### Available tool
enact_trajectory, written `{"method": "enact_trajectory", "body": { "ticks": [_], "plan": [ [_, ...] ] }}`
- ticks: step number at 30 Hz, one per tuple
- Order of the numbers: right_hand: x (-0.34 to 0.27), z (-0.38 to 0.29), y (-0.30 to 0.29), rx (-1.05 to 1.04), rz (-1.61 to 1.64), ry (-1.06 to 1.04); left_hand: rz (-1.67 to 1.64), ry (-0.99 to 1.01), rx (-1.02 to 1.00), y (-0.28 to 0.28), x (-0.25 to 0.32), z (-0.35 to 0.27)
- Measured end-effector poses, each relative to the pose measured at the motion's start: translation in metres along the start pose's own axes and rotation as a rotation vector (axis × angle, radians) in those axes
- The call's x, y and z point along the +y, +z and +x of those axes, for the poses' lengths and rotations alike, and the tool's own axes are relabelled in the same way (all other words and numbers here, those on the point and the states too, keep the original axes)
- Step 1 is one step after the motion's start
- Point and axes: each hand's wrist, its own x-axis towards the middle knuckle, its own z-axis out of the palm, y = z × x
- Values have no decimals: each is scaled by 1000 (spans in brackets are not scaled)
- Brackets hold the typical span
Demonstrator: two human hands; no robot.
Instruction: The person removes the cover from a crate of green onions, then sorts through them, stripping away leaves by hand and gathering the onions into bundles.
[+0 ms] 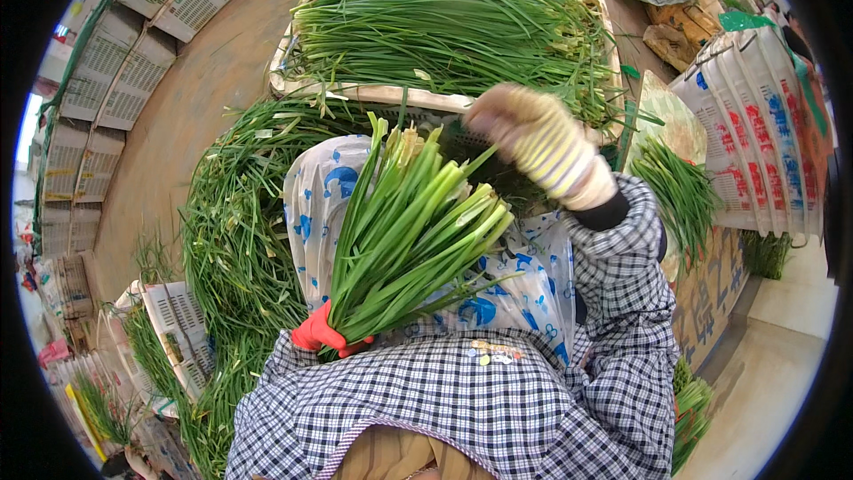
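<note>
My left hand (326, 333), in a red glove, is closed around the leafy end of a bunch of green Chinese chives (413, 233). The bunch lies slanting over my lap, its pale cut ends fanned out away from me. My right hand (510, 123), in a striped yellow and white knit glove, is raised beyond the bunch, near the front rim of a white plastic crate (373, 93). It is blurred, and its fingers cannot be made out clearly. The crate is heaped with more chives (440, 20). A clear plastic cover with blue prints (326, 180) lies over my legs.
Loose chives (233, 227) are piled at my left, around a white crate (183, 333). Stacked white crates (106, 73) line the far left. At the right, a tied chive bunch (676, 193) lies on a board beside nested white crates (753, 127). More chives (690, 413) lie at the lower right.
</note>
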Motion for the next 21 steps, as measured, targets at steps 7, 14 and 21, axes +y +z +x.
{"method": "enact_trajectory", "body": {
  "ticks": [7, 14, 21],
  "plan": [
    [-16, -67, -134, 934, -101, -26, -282, 296, 40, -21, -18, -29],
    [15, -83, -71, -198, -731, 29, -272, 516, -45, -23, -4, -31],
    [1, -18, 43, 113, -618, -359, -283, 567, -164, -19, 4, -14]
  ]
}}
